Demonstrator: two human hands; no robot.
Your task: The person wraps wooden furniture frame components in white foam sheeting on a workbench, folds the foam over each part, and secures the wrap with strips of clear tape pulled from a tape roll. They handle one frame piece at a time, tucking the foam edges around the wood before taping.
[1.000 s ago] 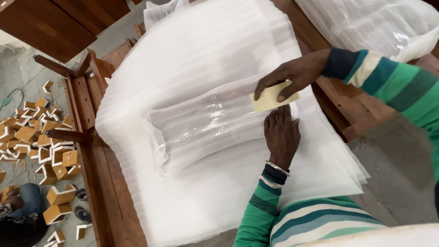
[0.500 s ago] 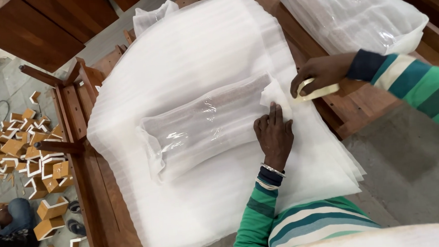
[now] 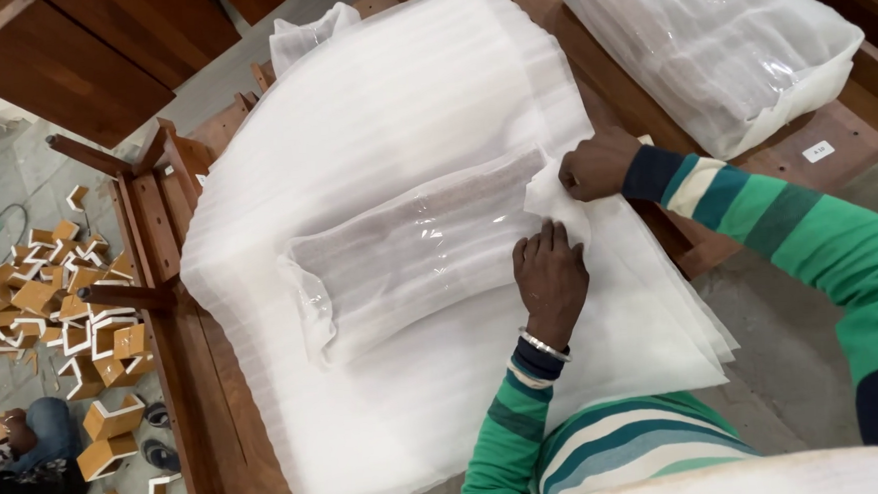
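The left hand (image 3: 551, 279) lies flat, palm down and fingers spread narrowly together, on the right end of the foam-wrapped bundle (image 3: 414, 253) — a long parcel swathed in white foam sheet and clear film, lying near the centre of the view with its length running from about eight o'clock to two o'clock. A metal bangle (image 3: 544, 346) circles that wrist above a green-and-white striped sleeve (image 3: 513, 424). At about one o'clock from the left hand, the right hand (image 3: 598, 164) is curled closed at the bundle's far right corner, fingertips pinched on the foam edge; whether it holds anything else cannot be told. Beneath the bundle spreads a thick stack of white foam sheets (image 3: 388, 420), covering most of a wooden table (image 3: 201, 390). At nine o'clock, down on the grey floor, lies a scatter of small wood-and-white corner pieces (image 3: 57, 317), and at the lower left edge another person (image 3: 20, 469) sits among them. Far off at one o'clock, a second wrapped package (image 3: 709, 47) in clear plastic rests on another wooden surface — well apart from both hands.
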